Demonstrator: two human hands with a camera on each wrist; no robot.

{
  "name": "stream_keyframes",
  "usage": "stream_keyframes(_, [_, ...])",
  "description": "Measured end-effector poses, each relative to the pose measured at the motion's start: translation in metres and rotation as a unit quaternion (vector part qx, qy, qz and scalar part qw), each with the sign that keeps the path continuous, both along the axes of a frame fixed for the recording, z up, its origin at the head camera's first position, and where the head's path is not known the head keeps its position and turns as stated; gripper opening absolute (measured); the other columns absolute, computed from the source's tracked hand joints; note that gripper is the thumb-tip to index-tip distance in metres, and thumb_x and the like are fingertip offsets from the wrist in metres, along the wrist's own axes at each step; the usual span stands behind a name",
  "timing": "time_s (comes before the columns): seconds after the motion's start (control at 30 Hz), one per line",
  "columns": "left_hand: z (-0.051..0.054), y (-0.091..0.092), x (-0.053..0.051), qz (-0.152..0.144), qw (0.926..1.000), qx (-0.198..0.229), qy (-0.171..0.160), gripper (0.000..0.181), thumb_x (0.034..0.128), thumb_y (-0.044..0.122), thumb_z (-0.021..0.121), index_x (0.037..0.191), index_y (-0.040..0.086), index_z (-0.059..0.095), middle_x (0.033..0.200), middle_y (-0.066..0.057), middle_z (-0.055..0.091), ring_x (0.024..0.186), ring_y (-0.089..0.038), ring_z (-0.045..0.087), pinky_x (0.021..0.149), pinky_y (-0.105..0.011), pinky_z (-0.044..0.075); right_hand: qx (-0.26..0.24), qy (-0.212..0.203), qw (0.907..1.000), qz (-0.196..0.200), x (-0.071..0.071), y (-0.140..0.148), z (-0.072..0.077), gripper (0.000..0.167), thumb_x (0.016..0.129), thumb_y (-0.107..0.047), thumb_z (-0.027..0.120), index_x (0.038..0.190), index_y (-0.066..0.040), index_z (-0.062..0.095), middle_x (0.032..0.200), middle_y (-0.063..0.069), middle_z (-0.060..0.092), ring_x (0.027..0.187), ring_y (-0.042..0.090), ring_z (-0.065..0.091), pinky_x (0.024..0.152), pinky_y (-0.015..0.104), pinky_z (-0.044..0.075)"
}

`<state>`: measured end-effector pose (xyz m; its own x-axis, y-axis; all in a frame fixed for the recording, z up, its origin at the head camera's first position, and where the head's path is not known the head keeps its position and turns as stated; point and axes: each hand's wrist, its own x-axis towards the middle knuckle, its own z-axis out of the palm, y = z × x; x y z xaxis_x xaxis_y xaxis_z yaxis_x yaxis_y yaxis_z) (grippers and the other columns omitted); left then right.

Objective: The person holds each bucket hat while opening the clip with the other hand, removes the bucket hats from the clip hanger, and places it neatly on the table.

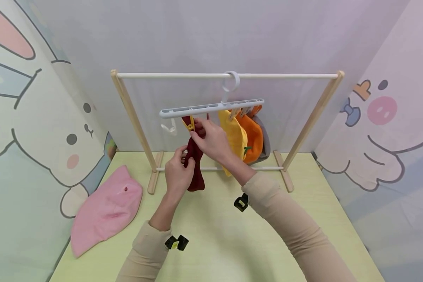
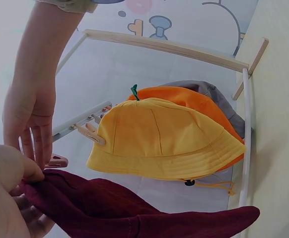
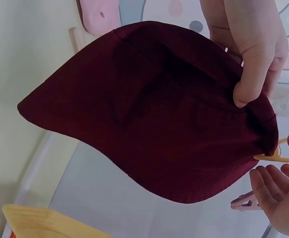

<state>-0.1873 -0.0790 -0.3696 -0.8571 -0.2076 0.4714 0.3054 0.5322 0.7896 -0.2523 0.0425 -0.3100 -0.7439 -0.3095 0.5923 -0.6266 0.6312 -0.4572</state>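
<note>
Maroon cloth, matte and softly creased, forms the hat you hold beneath the left half of the hanger. Your left hand grips its side, thumb against the fabric; your right hand pinches the yellow clip at its edge. The slim, slotted plastic hanger hooks by a ring over the rack's smooth white rod, between pale wooden legs. Beside your right hand hang a yellow bucket hat with a stitched brim, an orange hat and a grey hat. To your left, a slumped pink hat lies on the wood-grained table.
</note>
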Motion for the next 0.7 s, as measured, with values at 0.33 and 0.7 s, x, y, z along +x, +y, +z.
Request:
stream_keyframes(0.33, [0.000,0.001,0.000,0.000,1.0000,-0.002,0.007,0.029,0.0809,0.007,0.059,0.110,0.005,0.065,0.081,-0.010,0.068,0.068,-0.019,0.065,0.061,-0.034,0.053,-0.027,0.002,0.9995,-0.018,0.000,-0.008,-0.002,0.035,0.084,-0.023,0.066,0.114,-0.008,0.056,0.093,0.004,0.067,0.076,0.010,0.064,0.070,0.024,0.051])
stream_keyframes(0.7, [-0.002,0.003,0.001,-0.019,0.9998,0.003,0.005,0.025,0.0809,0.006,0.060,0.105,0.007,0.067,0.080,-0.010,0.069,0.066,-0.018,0.065,0.061,-0.034,0.054,-0.024,0.019,0.9978,-0.060,0.000,-0.013,-0.001,0.032,0.083,-0.030,0.066,0.107,-0.012,0.055,0.083,0.000,0.058,0.068,0.011,0.052,0.058,0.026,0.045])
